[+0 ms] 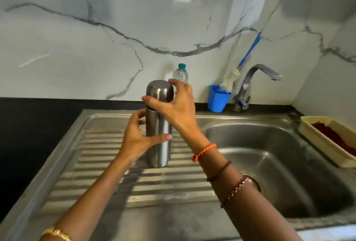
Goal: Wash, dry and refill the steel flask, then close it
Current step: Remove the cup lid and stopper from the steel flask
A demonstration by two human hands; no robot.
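The left hand [137, 137] reaches in from the lower left with its forearm angled up and to the right, a gold bangle [55, 233] at the wrist. Its fingers are spread and curled, thumb stretched across the front of the tall brushed-steel cylindrical flask [159, 125] at mid-height, the other fingers arched at the flask's left side; whether they press the metal or only hover beside it cannot be told.

The right hand [176, 108] comes in from the lower right, wrist bent, with an orange braided thread [203, 151], a dark brown band and a beaded chain along the forearm. Its fingers are splayed wide around the flask's steel cap [159, 92], thumb at the cap's lower left edge, forefinger at the upper right rim, palm to the right of it.

The flask stands upright between the two hands on the ribbed steel draining board [134, 188], cap on. Behind the right hand's fingertips stands a clear plastic bottle with a green cap [181, 73]. Further right of that hand are a blue plastic cup [218, 99] holding a blue-handled brush, a chrome tap [250, 84] and the steel sink basin [279, 163].
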